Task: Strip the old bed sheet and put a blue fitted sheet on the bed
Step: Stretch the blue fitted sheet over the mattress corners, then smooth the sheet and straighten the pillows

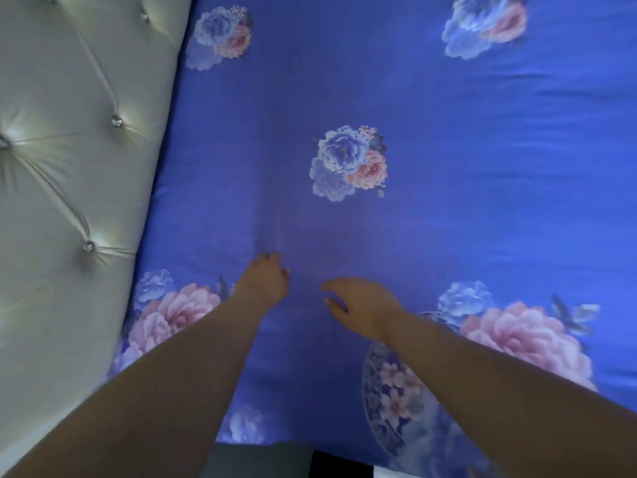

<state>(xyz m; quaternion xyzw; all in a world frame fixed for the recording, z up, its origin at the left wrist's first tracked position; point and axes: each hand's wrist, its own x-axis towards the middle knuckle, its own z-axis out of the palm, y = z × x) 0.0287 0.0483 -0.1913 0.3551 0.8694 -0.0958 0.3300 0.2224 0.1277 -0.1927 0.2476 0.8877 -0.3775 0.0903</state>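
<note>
- A bed fills the view, with a white tufted headboard (69, 167) running along its left side.
- The blue fitted sheet (448, 219), printed with flowers, lies spread across the mattress, lightly wrinkled.
- The left hand (265, 281) rests on the sheet, fingers curled; whether it pinches fabric I cannot tell.
- The right hand (358, 305) hovers just beside it, fingers loosely bent and holding nothing.

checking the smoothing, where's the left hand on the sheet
In the head view, the left hand touches the blue sheet near the white headboard, left of the right hand.
</note>
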